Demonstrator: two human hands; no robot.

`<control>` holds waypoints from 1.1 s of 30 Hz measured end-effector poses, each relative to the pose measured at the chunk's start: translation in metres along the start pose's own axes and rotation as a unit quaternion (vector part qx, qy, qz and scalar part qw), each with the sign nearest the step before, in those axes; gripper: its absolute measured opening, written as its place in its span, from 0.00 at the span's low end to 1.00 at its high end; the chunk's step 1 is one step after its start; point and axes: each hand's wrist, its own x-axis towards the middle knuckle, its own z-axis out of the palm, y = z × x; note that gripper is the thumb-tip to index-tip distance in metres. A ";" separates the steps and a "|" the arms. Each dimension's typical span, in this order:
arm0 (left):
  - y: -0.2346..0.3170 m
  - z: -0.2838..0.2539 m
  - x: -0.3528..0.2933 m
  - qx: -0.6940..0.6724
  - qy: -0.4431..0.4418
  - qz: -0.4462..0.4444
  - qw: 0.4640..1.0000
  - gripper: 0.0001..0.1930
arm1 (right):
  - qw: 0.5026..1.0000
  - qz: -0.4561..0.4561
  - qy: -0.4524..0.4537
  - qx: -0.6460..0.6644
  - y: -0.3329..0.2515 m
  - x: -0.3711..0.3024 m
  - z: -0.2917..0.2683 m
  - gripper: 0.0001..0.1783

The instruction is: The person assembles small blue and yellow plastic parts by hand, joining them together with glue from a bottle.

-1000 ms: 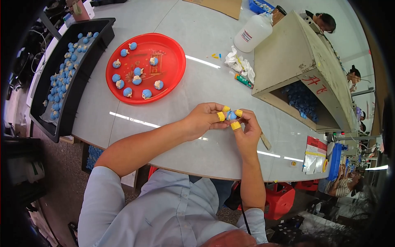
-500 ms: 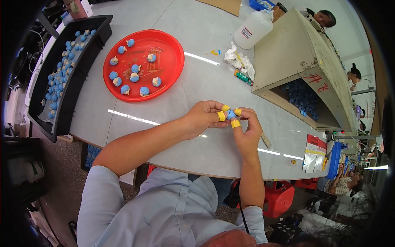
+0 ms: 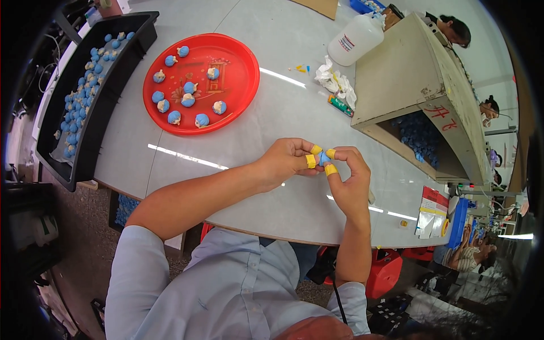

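Observation:
Over the grey tabletop, a small blue piece (image 3: 323, 158), mostly covered by fingertips, is held between my two hands. My left hand (image 3: 286, 163) is closed, its thumb and finger pinching the left side of the piece. From the other side my right hand (image 3: 351, 177) pinches it too. Yellow tape wraps the thumb and a fingertip on each hand. To the left of my hands lies a round red tray (image 3: 241, 62) with several small blue-and-cream balls (image 3: 187, 100) spread over it.
A long black bin (image 3: 126, 62) of similar blue balls stands at far left. At right, an open-fronted box (image 3: 391, 85) holds blue pieces. Behind are a white bottle (image 3: 356, 41), crumpled tissue (image 3: 335, 82) and a green tube (image 3: 340, 105). A red-and-white packet (image 3: 432, 209) lies right; people sit beyond.
Both hands have shifted slightly right with the blue piece, and the right hand has turned a little around it. The view has shifted slightly; the balls on the tray keep their places.

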 end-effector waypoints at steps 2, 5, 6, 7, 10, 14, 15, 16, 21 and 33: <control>-0.001 0.001 -0.001 -0.004 0.003 0.012 1.000 0.14 | 1.000 -0.004 0.001 -0.002 0.002 0.000 0.000 0.12; -0.004 0.001 0.000 -0.006 0.011 0.029 0.999 0.14 | 1.000 0.010 0.006 0.017 0.008 -0.003 0.003 0.12; -0.005 0.001 0.001 -0.004 0.013 0.033 0.999 0.14 | 0.999 0.029 0.011 0.035 0.010 -0.004 0.004 0.12; -0.005 0.001 0.001 -0.006 0.014 0.034 0.999 0.14 | 0.999 0.029 0.009 0.036 0.009 -0.004 0.004 0.12; -0.004 0.001 0.001 -0.003 0.014 0.029 0.999 0.14 | 1.000 0.006 0.009 0.016 0.007 -0.003 0.002 0.12; -0.006 0.000 0.001 -0.014 0.006 0.038 0.999 0.13 | 0.999 0.020 -0.007 0.025 0.009 0.000 0.000 0.12; -0.006 -0.001 0.001 -0.009 0.003 0.041 0.999 0.13 | 0.999 0.021 -0.017 0.021 0.008 0.002 0.000 0.11; -0.003 0.000 0.000 -0.009 0.002 0.040 0.999 0.13 | 0.999 0.022 -0.016 0.020 0.006 0.004 0.000 0.11; 0.009 0.005 -0.005 -0.010 0.031 -0.023 0.999 0.15 | 0.941 0.262 -0.061 0.207 0.001 0.014 0.000 0.06; 0.022 0.007 -0.011 0.015 0.041 -0.117 0.992 0.17 | 0.895 0.340 -0.066 0.280 0.003 0.000 0.017 0.16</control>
